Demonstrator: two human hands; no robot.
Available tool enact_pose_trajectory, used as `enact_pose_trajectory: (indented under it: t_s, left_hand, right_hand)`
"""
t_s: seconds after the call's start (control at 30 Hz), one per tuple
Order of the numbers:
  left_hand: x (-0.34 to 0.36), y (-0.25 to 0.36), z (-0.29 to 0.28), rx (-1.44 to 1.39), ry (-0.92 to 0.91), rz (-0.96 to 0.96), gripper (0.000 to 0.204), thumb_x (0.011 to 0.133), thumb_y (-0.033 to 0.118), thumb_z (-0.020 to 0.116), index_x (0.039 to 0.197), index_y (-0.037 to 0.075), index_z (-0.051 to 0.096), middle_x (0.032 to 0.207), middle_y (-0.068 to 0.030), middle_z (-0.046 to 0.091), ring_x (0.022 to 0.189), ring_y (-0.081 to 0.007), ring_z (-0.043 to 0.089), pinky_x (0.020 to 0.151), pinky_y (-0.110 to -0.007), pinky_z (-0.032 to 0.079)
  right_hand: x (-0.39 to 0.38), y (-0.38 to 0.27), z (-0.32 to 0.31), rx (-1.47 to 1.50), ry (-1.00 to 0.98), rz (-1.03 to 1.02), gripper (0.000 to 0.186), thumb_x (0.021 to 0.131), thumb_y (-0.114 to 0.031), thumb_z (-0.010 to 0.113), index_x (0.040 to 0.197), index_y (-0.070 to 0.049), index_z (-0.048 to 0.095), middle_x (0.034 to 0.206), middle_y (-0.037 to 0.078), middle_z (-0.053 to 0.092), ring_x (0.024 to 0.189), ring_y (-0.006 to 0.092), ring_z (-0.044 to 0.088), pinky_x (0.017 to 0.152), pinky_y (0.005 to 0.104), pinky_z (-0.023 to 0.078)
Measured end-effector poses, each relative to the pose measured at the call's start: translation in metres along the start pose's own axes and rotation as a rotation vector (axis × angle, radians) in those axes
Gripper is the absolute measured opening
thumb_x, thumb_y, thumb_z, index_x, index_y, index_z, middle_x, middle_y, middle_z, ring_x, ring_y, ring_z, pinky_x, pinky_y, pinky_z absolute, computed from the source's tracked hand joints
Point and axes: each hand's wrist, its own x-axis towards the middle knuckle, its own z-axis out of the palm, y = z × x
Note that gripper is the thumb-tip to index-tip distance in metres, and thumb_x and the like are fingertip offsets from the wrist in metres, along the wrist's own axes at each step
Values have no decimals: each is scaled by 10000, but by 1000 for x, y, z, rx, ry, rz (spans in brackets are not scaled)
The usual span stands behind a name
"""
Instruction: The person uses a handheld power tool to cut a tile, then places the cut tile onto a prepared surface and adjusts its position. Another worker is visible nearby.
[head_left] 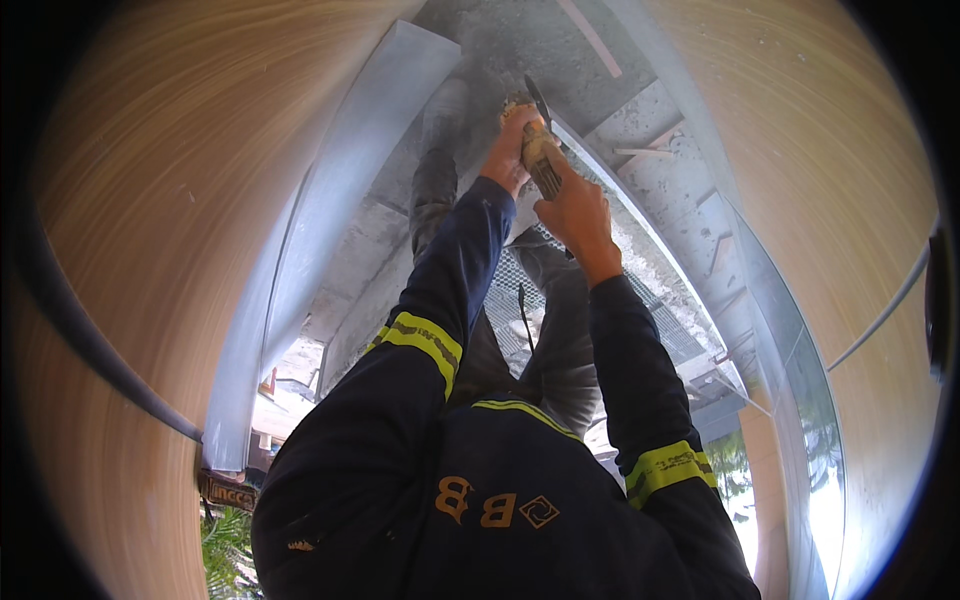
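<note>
Two hands: both yours, raised to 12 o'clock, both on one grinder.
Grinder: one, yellow-bodied, dark disc at its 12 o'clock tip, between your hands.
Left hand: clenched around the grinder's front end, by the disc.
Right hand: grasping the grinder's rear, at 5 o'clock from the left.
Cord: one, dark, hanging between your sleeves.
Panels: two pale metal ones, at 10 o'clock and 3 o'clock.
Mesh: one grating behind your arms.
</note>
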Motion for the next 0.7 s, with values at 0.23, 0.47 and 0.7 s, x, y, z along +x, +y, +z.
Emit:
enact_pose_trajectory:
  t_s: [0.23,0.47,0.7]
  left_hand:
    - [-6,-1,6,13,12,2,309,950,280,773,1104,83,590,934,-82,650,773,-271,752,675,-398,655]
    - [-11,0,7,4,-17,24,311,953,284,774,1108,81,596,933,-75,650,803,-269,756,682,-386,655]
    - [-13,1,8,20,-24,40,369,945,306,788,1147,82,577,951,-87,649,808,-262,755,693,-389,656]
  right_hand:
    - [-5,-1,-3,7,14,2,889,755,-144,686,1608,-308,497,1152,309,752,1136,516,703,1011,544,551]
    - [-8,-2,-4,1,12,1,882,757,-141,685,1605,-303,502,1160,308,749,1141,516,699,1006,545,552]
    - [-11,-5,-6,7,15,-1,881,756,-147,688,1603,-301,502,1142,307,751,1119,521,701,990,551,555]
